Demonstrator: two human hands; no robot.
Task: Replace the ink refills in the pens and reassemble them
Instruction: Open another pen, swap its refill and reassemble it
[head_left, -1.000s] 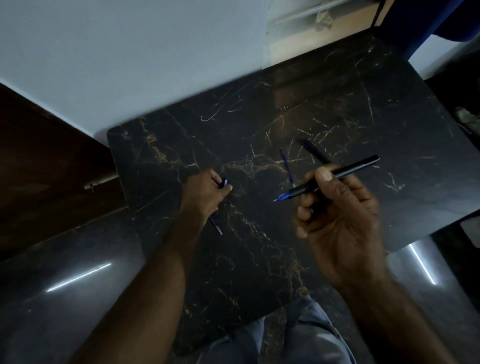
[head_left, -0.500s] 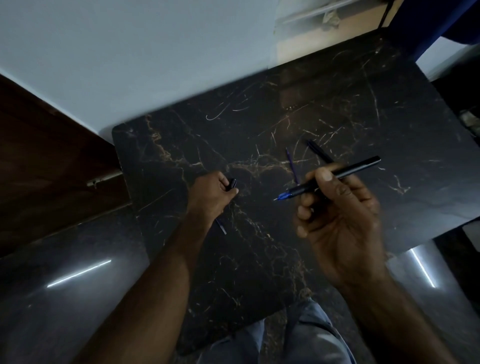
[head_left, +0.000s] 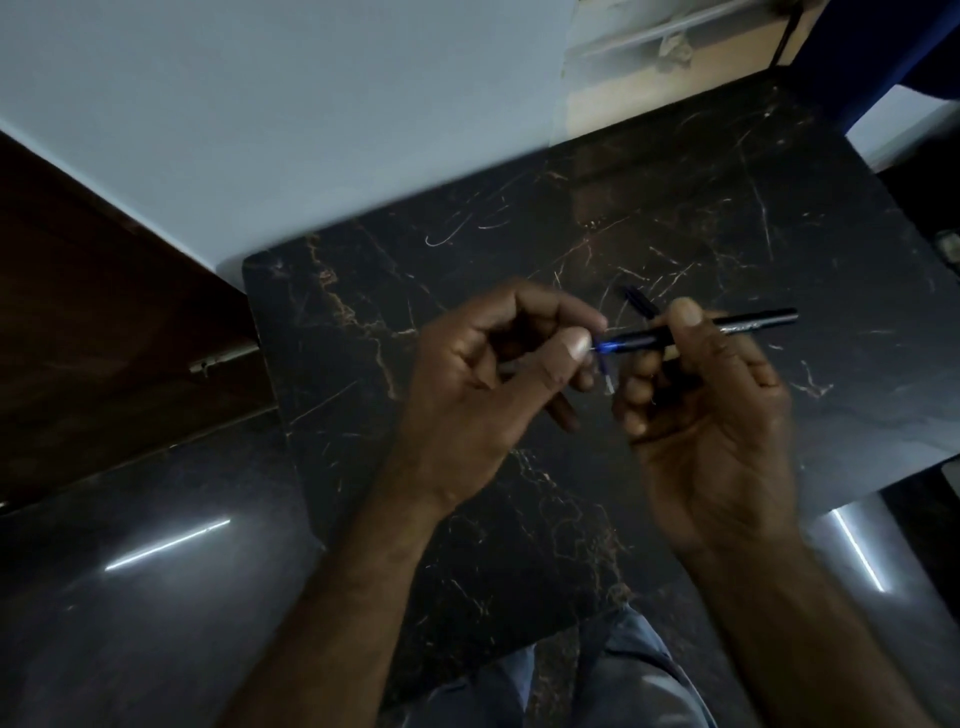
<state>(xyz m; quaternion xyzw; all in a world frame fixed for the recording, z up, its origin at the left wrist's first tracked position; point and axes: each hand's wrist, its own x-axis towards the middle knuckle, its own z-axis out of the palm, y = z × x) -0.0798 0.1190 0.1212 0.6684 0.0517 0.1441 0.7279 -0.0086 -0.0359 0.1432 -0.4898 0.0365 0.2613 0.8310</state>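
My right hand (head_left: 706, 415) grips a black pen (head_left: 748, 322) across its middle, held level above the dark marble table (head_left: 727, 208). The pen's blue front end (head_left: 612, 347) points left. My left hand (head_left: 483, 374) pinches that front end between thumb and forefinger; whether a small part sits between the fingertips is hidden. Below the two hands a thin blue refill (head_left: 605, 376) lies on the table, partly covered. Another dark pen part (head_left: 640, 302) lies on the table just beyond my right thumb.
The table stands against a pale wall (head_left: 311, 130), with a dark wooden panel (head_left: 104, 312) to its left. Glossy dark floor (head_left: 156, 571) lies left and right of the table. My knee in blue cloth (head_left: 623, 675) shows at the bottom.
My left hand has lifted off the table at the left and moved right to the pen's front end. My right hand with the pen has hardly moved.
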